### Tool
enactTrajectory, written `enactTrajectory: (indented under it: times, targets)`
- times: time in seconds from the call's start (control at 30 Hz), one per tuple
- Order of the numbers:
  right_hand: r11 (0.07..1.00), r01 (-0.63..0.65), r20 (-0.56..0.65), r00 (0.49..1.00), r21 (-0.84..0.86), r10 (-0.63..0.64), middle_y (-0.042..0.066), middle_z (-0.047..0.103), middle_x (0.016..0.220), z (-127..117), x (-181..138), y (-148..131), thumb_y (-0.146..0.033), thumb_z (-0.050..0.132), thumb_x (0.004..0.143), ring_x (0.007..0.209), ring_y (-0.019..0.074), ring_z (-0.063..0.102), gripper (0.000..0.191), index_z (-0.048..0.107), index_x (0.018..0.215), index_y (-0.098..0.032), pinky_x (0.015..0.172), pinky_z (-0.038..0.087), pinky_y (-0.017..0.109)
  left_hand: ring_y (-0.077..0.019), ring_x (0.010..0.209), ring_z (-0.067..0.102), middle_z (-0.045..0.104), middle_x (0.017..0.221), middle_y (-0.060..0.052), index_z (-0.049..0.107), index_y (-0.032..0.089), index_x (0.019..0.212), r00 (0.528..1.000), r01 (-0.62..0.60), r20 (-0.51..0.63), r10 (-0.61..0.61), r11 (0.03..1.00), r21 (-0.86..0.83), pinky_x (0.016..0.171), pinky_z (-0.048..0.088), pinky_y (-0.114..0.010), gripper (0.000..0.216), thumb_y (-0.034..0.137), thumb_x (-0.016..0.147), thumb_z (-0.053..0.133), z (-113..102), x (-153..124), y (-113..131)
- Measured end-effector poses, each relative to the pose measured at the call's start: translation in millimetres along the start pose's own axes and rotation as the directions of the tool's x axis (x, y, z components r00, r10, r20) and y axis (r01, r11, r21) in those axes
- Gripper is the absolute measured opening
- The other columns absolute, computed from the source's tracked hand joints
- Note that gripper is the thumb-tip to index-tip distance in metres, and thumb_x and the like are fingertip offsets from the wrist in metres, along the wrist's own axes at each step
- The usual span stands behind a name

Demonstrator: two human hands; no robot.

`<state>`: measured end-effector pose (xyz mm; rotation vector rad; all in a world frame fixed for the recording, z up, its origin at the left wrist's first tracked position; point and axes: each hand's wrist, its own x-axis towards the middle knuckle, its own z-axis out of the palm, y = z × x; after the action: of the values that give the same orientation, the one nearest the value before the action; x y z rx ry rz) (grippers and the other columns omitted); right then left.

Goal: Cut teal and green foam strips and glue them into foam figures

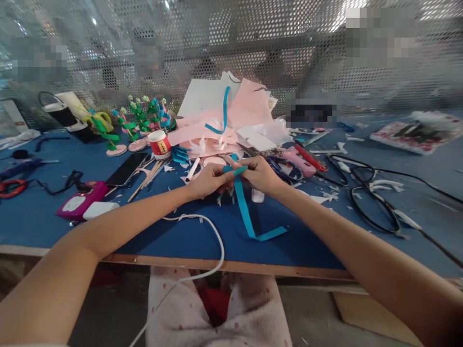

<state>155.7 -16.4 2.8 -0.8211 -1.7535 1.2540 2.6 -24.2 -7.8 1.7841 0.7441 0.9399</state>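
Observation:
My left hand (211,181) and my right hand (261,174) meet over the middle of the table. The fingers of both are pinched on a bright blue strip (244,209), which looks like paper or ribbon. One piece of it lies crosswise between the fingertips. A long tail hangs towards me and bends to the right on the tabletop. Just beyond my hands, a pale pink disc (214,161) lies partly hidden. A red and white cup (159,144) stands beyond my left hand, with folded blue pieces (180,155) beside it.
Several small green and blue spiral decorations (139,115) stand on pink bases at back left. Pink and white sheets (213,108) are heaped behind my hands. A phone (127,169) and purple box (85,201) lie left. Scissors (311,156) and black cable (372,193) lie right; white cable (217,236) crosses the front edge.

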Motion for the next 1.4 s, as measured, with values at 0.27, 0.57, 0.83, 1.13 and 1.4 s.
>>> enactTrajectory:
  times: [0.27, 0.57, 0.83, 1.13, 1.4]
  targets:
    - [0.992, -0.066, 0.048, 0.997, 0.106, 0.062, -0.006, 0.036, 0.033, 3, 2, -1, -0.064, 0.070, 0.052, 0.030, 0.0038, 0.026, 0.052, 0.048, 0.046, -0.018, 0.031, 0.019, 0.022, -0.0058, 0.035, 0.047, 0.056, 0.046, 0.001, 0.055, 0.011, 0.056, 1.000, 0.011, 0.017, -0.009, 0.993, -0.114, 0.036, 0.036, -0.017, 0.047, 0.056, 0.066, 0.065, -1, 1, -3]
    - [1.000, -0.011, -0.020, 1.000, 0.011, 0.012, -0.007, 0.036, 0.034, -1, 1, 0, -0.073, 0.059, 0.058, 0.030, 0.0038, 0.027, 0.057, 0.051, 0.052, -0.016, 0.032, 0.016, 0.022, -0.0114, 0.041, 0.054, 0.059, 0.054, 0.000, 0.055, 0.014, 0.071, 0.998, 0.026, -0.050, -0.049, 0.924, -0.381, 0.039, 0.043, -0.023, 0.054, 0.067, 0.072, 0.050, -5, 6, -20]
    - [0.993, 0.063, -0.053, 0.996, -0.095, -0.068, -0.006, 0.033, 0.034, 6, -1, 1, -0.077, 0.050, 0.061, 0.031, 0.0050, 0.029, 0.061, 0.041, 0.046, -0.019, 0.034, 0.021, 0.022, -0.0100, 0.037, 0.050, 0.053, 0.045, 0.004, 0.054, 0.013, 0.076, 0.982, 0.077, -0.140, -0.130, 0.939, -0.335, 0.037, 0.039, -0.021, 0.046, 0.059, 0.076, 0.053, 0, 4, -8]
    - [0.879, 0.148, -0.103, 0.971, -0.453, -0.216, -0.003, 0.033, 0.040, 4, -1, 6, -0.081, 0.031, 0.069, 0.040, 0.0061, 0.030, 0.067, 0.031, 0.044, -0.019, 0.041, 0.022, 0.024, -0.0090, 0.033, 0.047, 0.049, 0.045, 0.006, 0.050, 0.015, 0.075, 0.971, 0.107, -0.141, -0.192, 0.882, -0.460, 0.033, 0.035, -0.019, 0.037, 0.052, 0.081, 0.052, -1, 10, -16]
    - [0.821, 0.168, -0.108, 0.957, -0.546, -0.268, -0.003, 0.027, 0.041, 9, -5, -3, -0.073, 0.035, 0.076, 0.043, 0.0078, 0.029, 0.062, 0.027, 0.045, -0.020, 0.045, 0.022, 0.025, -0.0090, 0.036, 0.047, 0.049, 0.046, 0.005, 0.048, 0.015, 0.070, 0.974, 0.119, -0.120, -0.192, 0.883, -0.454, 0.036, 0.036, -0.020, 0.032, 0.045, 0.078, 0.057, -1, 10, -18]
